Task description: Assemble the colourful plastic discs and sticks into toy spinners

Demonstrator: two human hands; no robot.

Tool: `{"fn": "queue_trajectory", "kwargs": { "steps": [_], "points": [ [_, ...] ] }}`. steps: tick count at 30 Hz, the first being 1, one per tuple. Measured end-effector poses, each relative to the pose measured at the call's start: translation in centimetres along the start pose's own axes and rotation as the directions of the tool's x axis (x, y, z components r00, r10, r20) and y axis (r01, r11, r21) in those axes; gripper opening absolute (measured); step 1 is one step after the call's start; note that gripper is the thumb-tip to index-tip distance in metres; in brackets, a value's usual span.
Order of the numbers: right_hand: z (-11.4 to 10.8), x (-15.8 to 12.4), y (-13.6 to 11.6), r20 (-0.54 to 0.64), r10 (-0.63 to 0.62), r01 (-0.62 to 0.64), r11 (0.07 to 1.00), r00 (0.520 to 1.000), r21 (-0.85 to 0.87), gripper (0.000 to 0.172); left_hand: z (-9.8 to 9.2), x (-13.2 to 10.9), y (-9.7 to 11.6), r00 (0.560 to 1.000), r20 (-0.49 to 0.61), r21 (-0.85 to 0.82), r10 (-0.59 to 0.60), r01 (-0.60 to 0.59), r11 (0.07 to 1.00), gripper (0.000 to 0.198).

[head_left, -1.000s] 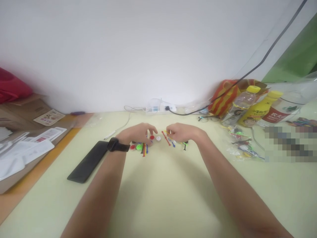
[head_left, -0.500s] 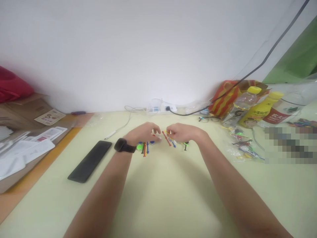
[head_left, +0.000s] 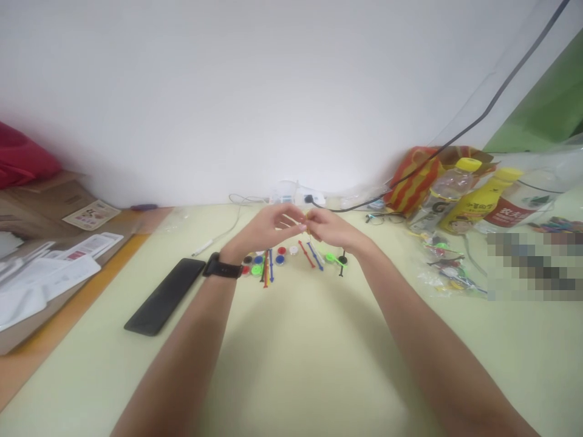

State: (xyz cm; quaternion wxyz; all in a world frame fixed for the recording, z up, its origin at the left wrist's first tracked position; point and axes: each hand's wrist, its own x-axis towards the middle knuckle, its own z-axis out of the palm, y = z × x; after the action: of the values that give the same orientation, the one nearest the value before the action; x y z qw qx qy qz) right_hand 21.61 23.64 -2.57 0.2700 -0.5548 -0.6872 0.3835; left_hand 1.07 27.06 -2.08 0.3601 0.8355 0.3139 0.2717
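Observation:
A thin yellow plastic stick (head_left: 308, 226) is held up above the table where the fingertips of both hands meet. My right hand (head_left: 331, 228) pinches it. The closed thumb and fingers of my left hand (head_left: 268, 229), with a black watch on the wrist, grip it from the other side; its ends are mostly hidden. Below lie a red stick (head_left: 306, 254) and a blue stick (head_left: 315, 256). Several round discs lie under my left hand, among them a red disc (head_left: 282, 250), a blue disc (head_left: 280, 260) and a white disc (head_left: 294, 250). A green piece (head_left: 331, 258) and a black piece (head_left: 342, 260) lie under my right wrist.
A black flat case (head_left: 164, 297) lies left of my forearm. A power strip (head_left: 291, 197) with cables runs along the wall. Bottles (head_left: 478, 203) and a plastic bag of coloured pieces (head_left: 444, 267) are on the right; papers (head_left: 68, 267) and a cardboard box (head_left: 40, 203) on the left.
Both hands have risen and come together. The yellow stick has moved up with my right hand, and my left fingers have closed on it. The discs beneath are now uncovered.

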Motion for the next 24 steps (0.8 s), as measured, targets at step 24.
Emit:
{"fn": "queue_trajectory", "kwargs": {
  "steps": [24],
  "points": [
    [0.4, 1.2, 2.4, 0.058, 0.181, -0.125, 0.842, 0.982, -0.524, 0.03, 2.1, -0.2, -1.5, 0.937, 0.342, 0.21, -0.075, 0.001, 0.978, 0.013]
  ]
}}
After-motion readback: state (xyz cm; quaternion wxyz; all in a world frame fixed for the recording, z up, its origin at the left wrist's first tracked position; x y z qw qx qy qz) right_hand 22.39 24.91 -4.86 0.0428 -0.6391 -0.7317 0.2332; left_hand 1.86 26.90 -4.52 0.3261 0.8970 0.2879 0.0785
